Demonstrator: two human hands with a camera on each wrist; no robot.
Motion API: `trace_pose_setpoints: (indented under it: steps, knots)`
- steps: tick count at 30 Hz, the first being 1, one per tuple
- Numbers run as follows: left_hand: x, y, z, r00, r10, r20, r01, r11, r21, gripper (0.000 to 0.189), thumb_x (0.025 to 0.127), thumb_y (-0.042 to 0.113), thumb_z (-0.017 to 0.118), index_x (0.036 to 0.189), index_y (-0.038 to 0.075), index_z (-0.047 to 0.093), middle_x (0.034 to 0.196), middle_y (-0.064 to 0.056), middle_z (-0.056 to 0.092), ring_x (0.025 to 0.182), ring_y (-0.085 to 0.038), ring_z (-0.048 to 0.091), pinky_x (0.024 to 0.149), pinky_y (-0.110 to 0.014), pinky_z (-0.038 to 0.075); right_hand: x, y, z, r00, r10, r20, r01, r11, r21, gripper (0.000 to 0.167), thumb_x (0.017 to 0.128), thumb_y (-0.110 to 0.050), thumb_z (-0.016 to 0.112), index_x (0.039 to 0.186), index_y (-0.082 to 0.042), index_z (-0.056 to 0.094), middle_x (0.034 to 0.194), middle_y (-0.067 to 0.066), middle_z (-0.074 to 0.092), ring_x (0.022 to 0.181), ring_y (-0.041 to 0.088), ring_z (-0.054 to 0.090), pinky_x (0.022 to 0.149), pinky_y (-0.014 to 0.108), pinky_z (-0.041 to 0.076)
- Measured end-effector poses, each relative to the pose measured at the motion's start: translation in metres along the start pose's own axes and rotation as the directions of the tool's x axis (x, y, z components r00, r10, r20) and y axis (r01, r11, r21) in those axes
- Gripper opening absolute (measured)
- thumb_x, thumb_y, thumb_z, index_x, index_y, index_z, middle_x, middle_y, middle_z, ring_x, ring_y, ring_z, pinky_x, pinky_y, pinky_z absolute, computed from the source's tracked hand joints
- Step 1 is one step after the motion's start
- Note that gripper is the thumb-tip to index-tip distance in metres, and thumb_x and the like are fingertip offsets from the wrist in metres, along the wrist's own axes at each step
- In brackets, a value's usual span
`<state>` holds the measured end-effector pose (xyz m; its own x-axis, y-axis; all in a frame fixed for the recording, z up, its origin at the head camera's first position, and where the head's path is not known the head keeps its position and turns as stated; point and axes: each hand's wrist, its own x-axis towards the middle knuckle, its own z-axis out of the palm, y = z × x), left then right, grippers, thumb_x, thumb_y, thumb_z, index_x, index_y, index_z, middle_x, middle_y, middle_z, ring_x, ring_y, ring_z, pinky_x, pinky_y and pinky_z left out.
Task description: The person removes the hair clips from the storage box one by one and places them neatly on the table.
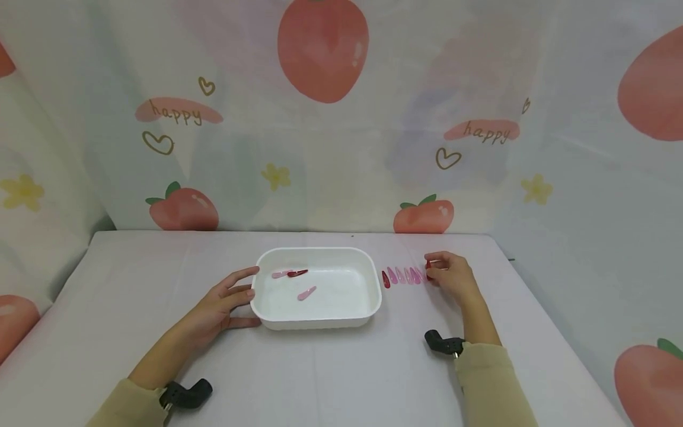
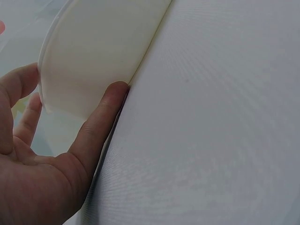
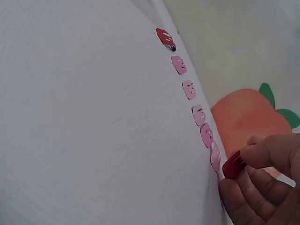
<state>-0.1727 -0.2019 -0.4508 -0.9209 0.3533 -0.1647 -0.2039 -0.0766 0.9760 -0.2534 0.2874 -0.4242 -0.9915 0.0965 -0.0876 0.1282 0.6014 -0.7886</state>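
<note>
A white rectangular tray [image 1: 320, 324] stands mid-table with a red hair clip [image 1: 297, 273] and two pink hair clips inside, one of them a pale pink clip [image 1: 306, 293]. My left hand [image 1: 216, 308] touches the tray's left end, its fingers spread and thumb against the lower wall [image 2: 89, 56]. Thumb and fingers of my right hand [image 1: 452, 277] pinch a dark red snap hair clip [image 3: 234, 165]. It is held at the right end of a row of hair clips: a red clip [image 3: 165, 39] first, then several pink ones [image 3: 198, 115].
A white cloth [image 1: 299, 379] covers the table. Behind it hangs a fruit-printed backdrop [image 1: 341, 154], close to the row of clips. Black wrist mounts [image 1: 187, 394] stick out from both sleeves.
</note>
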Motion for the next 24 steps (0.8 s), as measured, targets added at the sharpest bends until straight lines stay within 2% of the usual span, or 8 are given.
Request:
trace_pose_setpoints:
  steps: [7,11,16,24]
  knots:
    - [-0.0007,-0.0005,-0.0008,1.000,-0.004,0.000,0.004,1.000,0.001,0.062,0.101,0.022,0.059,0.156,0.021,0.030,0.154,-0.024,0.031,0.121,-0.029,0.058,0.091,-0.054,0.056,-0.0014,0.0016,0.0005,1.000,0.013,0.019,-0.012,0.999,-0.036,0.036,0.099,-0.010,0.057,0.134,-0.002,0.058,0.121,0.023,0.062,0.096,0.025,0.066,0.081,0.028,0.059]
    - [-0.0002,-0.0004,-0.0006,1.000,0.000,0.001,0.000,1.000,-0.001,0.061,0.102,0.021,0.059,0.156,0.021,0.030,0.154,-0.023,0.032,0.120,-0.028,0.059,0.091,-0.054,0.056,-0.0016,0.0014,-0.0003,1.000,0.000,0.015,0.001,0.997,-0.073,0.035,0.099,-0.009,0.057,0.133,-0.001,0.059,0.118,0.021,0.064,0.096,0.025,0.065,0.079,0.027,0.058]
    - [0.0005,-0.0008,0.0001,1.000,0.002,0.003,-0.002,1.000,-0.001,0.062,0.102,0.021,0.058,0.156,0.020,0.029,0.154,-0.024,0.031,0.120,-0.028,0.059,0.091,-0.054,0.056,-0.0019,0.0032,-0.0029,1.000,0.020,-0.001,-0.020,0.993,-0.116,0.036,0.100,-0.010,0.057,0.135,-0.004,0.060,0.117,0.019,0.064,0.095,0.024,0.062,0.077,0.025,0.056]
    - [-0.0015,-0.0010,0.0002,1.000,0.004,-0.010,-0.004,1.000,0.008,0.061,0.102,0.021,0.058,0.155,0.020,0.030,0.153,-0.024,0.031,0.117,-0.028,0.060,0.090,-0.053,0.056,-0.0003,0.0058,-0.0026,1.000,0.010,0.014,-0.009,0.997,-0.077,0.041,0.096,-0.002,0.058,0.137,-0.001,0.057,0.121,0.022,0.064,0.100,0.027,0.063,0.078,0.025,0.056]
